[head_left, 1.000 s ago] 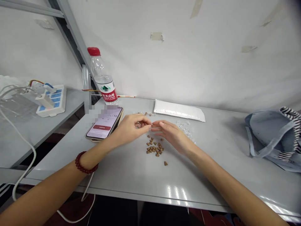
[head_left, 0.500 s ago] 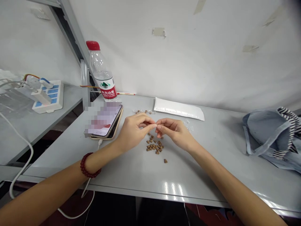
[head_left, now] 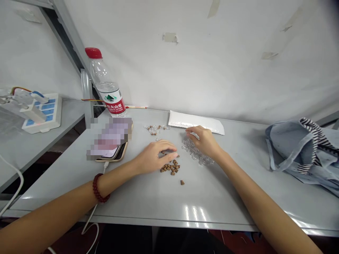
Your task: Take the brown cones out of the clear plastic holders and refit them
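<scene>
My left hand hovers over a small pile of brown cube-like pieces, partly covering them. Its thumb and forefinger are curved with a gap between them, and I see nothing held there. Farther right, my right hand is at the back of a spread of small clear plastic pieces. Its fingers are bent, with thumb and forefinger apart near the tips; anything tiny between them is too small to make out. A cluster of clear pieces with brown bits in them lies beyond my left hand.
A white padded packet lies along the wall. On the left stand a water bottle and a phone with a white cable. A grey-blue cloth bag sits at right. One brown piece lies nearer the front edge.
My hands were pinched together above the brown pieces; now they are apart. The left has lowered towards the brown pile, and the right has moved over the clear pieces. The view has shifted slightly.
</scene>
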Available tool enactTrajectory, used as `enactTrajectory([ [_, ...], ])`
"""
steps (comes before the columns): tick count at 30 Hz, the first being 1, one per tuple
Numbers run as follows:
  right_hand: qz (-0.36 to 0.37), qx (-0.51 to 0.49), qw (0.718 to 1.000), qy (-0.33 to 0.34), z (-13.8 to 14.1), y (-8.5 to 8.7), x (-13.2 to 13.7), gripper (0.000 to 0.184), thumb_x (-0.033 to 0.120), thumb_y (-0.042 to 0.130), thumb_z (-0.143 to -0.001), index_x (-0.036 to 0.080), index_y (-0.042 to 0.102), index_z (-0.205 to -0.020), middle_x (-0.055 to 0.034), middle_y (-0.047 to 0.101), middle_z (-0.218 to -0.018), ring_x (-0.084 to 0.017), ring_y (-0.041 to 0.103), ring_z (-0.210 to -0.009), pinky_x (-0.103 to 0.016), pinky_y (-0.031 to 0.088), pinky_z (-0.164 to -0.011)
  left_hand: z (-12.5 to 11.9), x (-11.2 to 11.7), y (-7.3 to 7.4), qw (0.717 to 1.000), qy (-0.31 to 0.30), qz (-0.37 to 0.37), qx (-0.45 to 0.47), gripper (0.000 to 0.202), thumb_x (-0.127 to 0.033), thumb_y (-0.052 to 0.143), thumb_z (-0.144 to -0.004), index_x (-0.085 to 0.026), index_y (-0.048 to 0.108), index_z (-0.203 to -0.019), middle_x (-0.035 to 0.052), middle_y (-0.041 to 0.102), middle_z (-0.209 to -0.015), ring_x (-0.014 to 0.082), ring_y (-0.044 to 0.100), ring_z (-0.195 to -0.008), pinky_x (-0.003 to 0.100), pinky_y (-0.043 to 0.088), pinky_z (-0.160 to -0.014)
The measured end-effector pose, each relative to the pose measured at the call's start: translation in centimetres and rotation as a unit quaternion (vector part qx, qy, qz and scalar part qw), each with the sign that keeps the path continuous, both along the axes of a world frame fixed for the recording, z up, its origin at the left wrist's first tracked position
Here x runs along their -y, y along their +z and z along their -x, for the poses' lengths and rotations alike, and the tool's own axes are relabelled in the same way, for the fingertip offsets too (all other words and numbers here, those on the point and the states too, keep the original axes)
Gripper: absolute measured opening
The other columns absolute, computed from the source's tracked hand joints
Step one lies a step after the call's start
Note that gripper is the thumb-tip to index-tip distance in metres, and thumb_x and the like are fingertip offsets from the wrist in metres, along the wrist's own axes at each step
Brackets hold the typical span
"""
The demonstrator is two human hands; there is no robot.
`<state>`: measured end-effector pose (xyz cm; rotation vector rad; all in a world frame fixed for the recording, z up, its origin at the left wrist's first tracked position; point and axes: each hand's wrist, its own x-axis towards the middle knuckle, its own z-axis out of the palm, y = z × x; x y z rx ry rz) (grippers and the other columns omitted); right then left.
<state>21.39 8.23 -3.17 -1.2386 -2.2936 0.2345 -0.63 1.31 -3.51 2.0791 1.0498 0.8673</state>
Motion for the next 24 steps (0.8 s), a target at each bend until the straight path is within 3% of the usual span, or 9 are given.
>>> enactTrajectory([
  [4, 0.047, 0.016, 0.999, 0.002, -0.3, 0.1, 0.0, 0.020, 0.017, 0.050, -0.087, 0.018, 0.067, -0.098, -0.0092, 0.069, -0.097, -0.022, 0.063, -0.090, -0.037, 0.048, -0.080, -0.8, 0.8, 0.1, 0.996, -0.084, 0.006, -0.004, 0.026, -0.032, 0.055, -0.088, -0.015, 0.066, -0.105, 0.0092, 0.068, -0.109, 0.0197, 0.059, -0.107, 0.036, 0.046, -0.097],
  [8, 0.056, 0.022, 0.998, 0.024, -0.3, 0.3, 0.0, 0.020, 0.018, 0.050, -0.087, 0.018, 0.067, -0.097, -0.0086, 0.069, -0.098, -0.024, 0.063, -0.091, -0.037, 0.048, -0.076, -1.0, 1.4, 0.4, 0.992, -0.122, -0.001, 0.019, 0.021, -0.029, 0.054, -0.089, -0.015, 0.067, -0.099, 0.0080, 0.070, -0.097, 0.0189, 0.063, -0.097, 0.033, 0.050, -0.087],
  [10, 0.046, 0.021, 0.998, 0.031, -0.2, 0.2, 0.1, 0.021, 0.018, 0.049, -0.086, 0.018, 0.067, -0.097, -0.0093, 0.069, -0.097, -0.024, 0.062, -0.090, -0.039, 0.048, -0.076, -0.8, 1.2, 0.4, 0.995, -0.082, -0.035, 0.034, 0.019, -0.025, 0.050, -0.090, -0.016, 0.067, -0.095, 0.0069, 0.070, -0.092, 0.0185, 0.062, -0.093, 0.034, 0.050, -0.086],
  [12, 0.021, 0.019, 0.999, 0.037, 0.0, 0.1, 0.1, 0.022, 0.017, 0.048, -0.086, 0.018, 0.067, -0.096, -0.0102, 0.069, -0.096, -0.025, 0.062, -0.090, -0.042, 0.048, -0.079, -0.2, 0.7, 0.3, 0.995, -0.002, -0.097, 0.020, 0.020, -0.020, 0.047, -0.090, -0.016, 0.066, -0.094, 0.0070, 0.069, -0.091, 0.0194, 0.060, -0.093, 0.037, 0.049, -0.088],
  [14, -0.012, 0.014, 0.999, 0.044, 0.3, 0.0, 0.3, 0.023, 0.015, 0.046, -0.086, 0.018, 0.067, -0.095, -0.0111, 0.068, -0.095, -0.026, 0.060, -0.092, -0.044, 0.047, -0.081, 0.6, 0.0, 0.2, 0.983, 0.081, -0.156, -0.044, 0.021, -0.016, 0.045, -0.088, -0.015, 0.065, -0.097, 0.0088, 0.066, -0.095, 0.0224, 0.056, -0.096, 0.040, 0.047, -0.089],
  [17, -0.059, -0.004, 0.996, 0.060, 0.8, -0.1, 0.6, 0.023, 0.014, 0.044, -0.087, 0.018, 0.066, -0.095, -0.0125, 0.067, -0.096, -0.027, 0.059, -0.093, -0.044, 0.048, -0.080, 1.8, -0.7, -0.1, 0.956, 0.158, -0.174, -0.174, 0.027, -0.016, 0.048, -0.086, -0.012, 0.060, -0.109, 0.0130, 0.059, -0.105, 0.0285, 0.049, -0.104, 0.045, 0.045, -0.090],
  [20, -0.098, -0.013, 0.991, 0.088, 1.5, -0.1, 1.3, 0.021, 0.014, 0.044, -0.089, 0.016, 0.064, -0.094, -0.0134, 0.066, -0.093, -0.026, 0.058, -0.088, -0.042, 0.048, -0.078, 2.4, -1.0, -0.5, 0.939, 0.187, -0.147, -0.248, 0.032, -0.024, 0.051, -0.087, -0.012, 0.055, -0.116, 0.0137, 0.053, -0.107, 0.0307, 0.048, -0.105, 0.046, 0.046, -0.088],
  [24, -0.095, -0.051, 0.986, 0.126, 2.7, 0.2, 2.9, 0.022, 0.013, 0.042, -0.090, 0.017, 0.063, -0.094, -0.0115, 0.065, -0.092, -0.024, 0.058, -0.088, -0.040, 0.049, -0.079, 2.1, -1.0, -1.1, 0.946, 0.156, -0.119, -0.259, 0.024, -0.024, 0.048, -0.090, -0.015, 0.056, -0.110, 0.0100, 0.054, -0.098, 0.0269, 0.052, -0.097, 0.042, 0.047, -0.084],
])
